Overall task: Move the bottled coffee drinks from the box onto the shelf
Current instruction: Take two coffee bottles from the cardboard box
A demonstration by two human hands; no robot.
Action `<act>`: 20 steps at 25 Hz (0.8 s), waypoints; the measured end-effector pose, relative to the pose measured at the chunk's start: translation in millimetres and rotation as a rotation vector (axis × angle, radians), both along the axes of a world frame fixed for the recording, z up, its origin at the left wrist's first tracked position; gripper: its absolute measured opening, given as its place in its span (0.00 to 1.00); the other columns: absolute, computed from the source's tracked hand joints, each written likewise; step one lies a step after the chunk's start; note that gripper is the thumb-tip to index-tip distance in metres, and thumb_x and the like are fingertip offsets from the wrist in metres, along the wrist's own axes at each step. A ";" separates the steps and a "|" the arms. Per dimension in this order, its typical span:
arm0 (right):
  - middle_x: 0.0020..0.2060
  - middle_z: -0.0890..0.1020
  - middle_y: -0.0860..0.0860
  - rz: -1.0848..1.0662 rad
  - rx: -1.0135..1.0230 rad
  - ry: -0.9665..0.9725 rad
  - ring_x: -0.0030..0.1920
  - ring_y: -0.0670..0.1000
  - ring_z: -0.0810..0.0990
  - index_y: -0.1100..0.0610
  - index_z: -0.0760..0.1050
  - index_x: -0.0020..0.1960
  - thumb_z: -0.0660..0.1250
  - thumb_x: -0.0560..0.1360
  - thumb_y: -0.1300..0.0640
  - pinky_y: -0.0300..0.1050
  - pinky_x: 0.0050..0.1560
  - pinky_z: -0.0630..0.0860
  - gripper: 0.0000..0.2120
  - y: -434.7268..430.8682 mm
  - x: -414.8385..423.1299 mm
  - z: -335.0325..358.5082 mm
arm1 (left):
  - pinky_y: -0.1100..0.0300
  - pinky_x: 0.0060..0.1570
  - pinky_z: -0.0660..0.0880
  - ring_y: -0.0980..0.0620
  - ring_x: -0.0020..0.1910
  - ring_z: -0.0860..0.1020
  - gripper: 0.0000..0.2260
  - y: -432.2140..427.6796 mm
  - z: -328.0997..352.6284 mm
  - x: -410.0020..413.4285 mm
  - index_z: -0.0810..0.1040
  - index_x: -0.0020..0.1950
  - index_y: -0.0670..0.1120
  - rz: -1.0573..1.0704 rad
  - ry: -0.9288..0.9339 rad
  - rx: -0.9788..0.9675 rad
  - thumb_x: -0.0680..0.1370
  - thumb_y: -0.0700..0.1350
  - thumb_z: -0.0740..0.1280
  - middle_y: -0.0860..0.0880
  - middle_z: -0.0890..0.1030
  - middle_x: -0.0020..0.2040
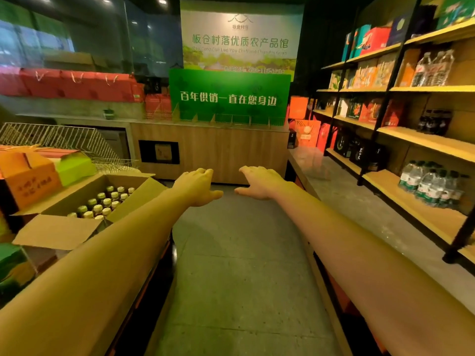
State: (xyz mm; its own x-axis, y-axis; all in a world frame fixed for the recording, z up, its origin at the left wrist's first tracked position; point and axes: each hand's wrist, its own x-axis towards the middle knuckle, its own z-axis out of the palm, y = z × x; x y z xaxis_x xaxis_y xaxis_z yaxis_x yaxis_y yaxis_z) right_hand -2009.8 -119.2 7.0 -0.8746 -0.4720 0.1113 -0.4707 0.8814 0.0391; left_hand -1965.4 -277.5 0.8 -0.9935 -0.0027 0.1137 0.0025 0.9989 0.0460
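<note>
An open cardboard box [64, 229] stands on the left counter with its flaps spread. Several bottled coffee drinks [102, 202] with pale and green caps stand upright inside it. My left hand [199, 187] reaches forward over the aisle, just right of the box, palm down, fingers apart, holding nothing. My right hand [259, 183] is stretched out beside it, also empty with fingers loosely spread. The wooden shelf [416, 217] with black posts runs along the right, its lower board partly bare.
Water bottles [431, 183] stand on the lower right shelf, dark bottles [434, 122] one level up, and gift boxes higher. Orange and green cartons [30, 176] and a wire basket [59, 137] sit behind the box. A wooden counter with green signs [228, 96] closes the aisle ahead.
</note>
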 end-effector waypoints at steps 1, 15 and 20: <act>0.71 0.67 0.54 0.008 -0.004 -0.003 0.70 0.57 0.67 0.56 0.59 0.73 0.61 0.77 0.44 0.55 0.66 0.68 0.30 -8.9 -22.5 -3.6 | 0.50 0.66 0.65 0.42 0.70 0.66 0.32 -7.6 -2.8 -22.3 0.56 0.75 0.43 0.008 0.006 -0.005 0.77 0.58 0.61 0.42 0.62 0.74; 0.72 0.66 0.55 0.192 0.040 -0.046 0.70 0.57 0.67 0.56 0.56 0.74 0.61 0.76 0.43 0.55 0.66 0.68 0.32 -249.1 -355.1 -12.4 | 0.50 0.69 0.64 0.44 0.72 0.64 0.32 -227.6 -13.5 -316.5 0.55 0.75 0.42 0.147 0.012 -0.018 0.77 0.57 0.60 0.43 0.61 0.75; 0.71 0.68 0.55 0.438 0.012 -0.046 0.69 0.57 0.69 0.57 0.60 0.73 0.62 0.76 0.42 0.55 0.65 0.71 0.31 -373.5 -399.6 -31.7 | 0.49 0.68 0.65 0.43 0.72 0.64 0.33 -332.4 -32.1 -339.6 0.54 0.76 0.44 0.372 -0.021 0.000 0.77 0.57 0.61 0.44 0.61 0.75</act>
State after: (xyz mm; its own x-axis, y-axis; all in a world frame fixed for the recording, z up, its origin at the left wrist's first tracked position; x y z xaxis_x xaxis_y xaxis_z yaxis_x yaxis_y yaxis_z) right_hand -2409.4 -492.6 -24.7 -0.5954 -0.8005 0.0691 -0.8015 0.5977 0.0181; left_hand -2305.0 -609.9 -31.3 -0.9267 -0.3642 0.0931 -0.3617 0.9313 0.0427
